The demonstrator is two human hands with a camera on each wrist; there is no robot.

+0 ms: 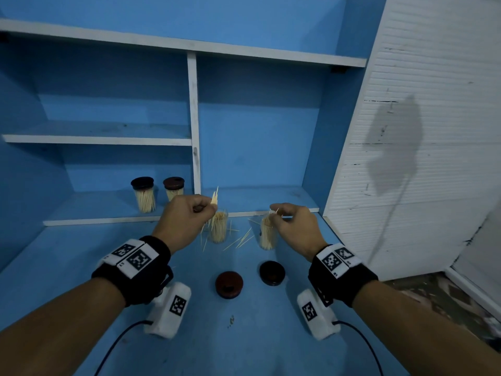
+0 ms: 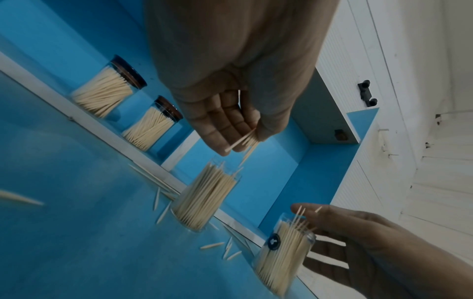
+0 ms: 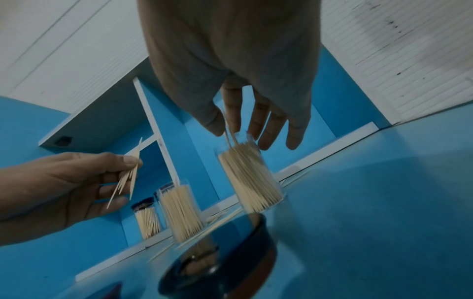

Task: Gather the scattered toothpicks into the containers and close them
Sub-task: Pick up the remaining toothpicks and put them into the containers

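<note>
Two open clear containers packed with toothpicks stand on the blue table: the left one (image 1: 218, 226) (image 2: 204, 198) and the right one (image 1: 267, 234) (image 3: 250, 178). Directly above the left container, my left hand (image 1: 208, 207) (image 2: 238, 139) pinches a small bundle of toothpicks (image 1: 214, 198) (image 3: 128, 178). My right hand (image 1: 275, 213) (image 3: 225, 125) pinches a couple of toothpicks between thumb and forefinger over the right container's mouth, its other fingers straight. Loose toothpicks (image 1: 241, 240) lie around and between the containers. Nearer me lie a reddish-brown lid (image 1: 229, 284) and a dark lid (image 1: 272, 272).
Two closed toothpick containers (image 1: 143, 195) (image 1: 173, 187) stand on the low shelf behind, left of the white divider (image 1: 193, 131). A white slatted wall (image 1: 420, 131) bounds the table on the right. Cables trail from the wrist cameras near the table's front.
</note>
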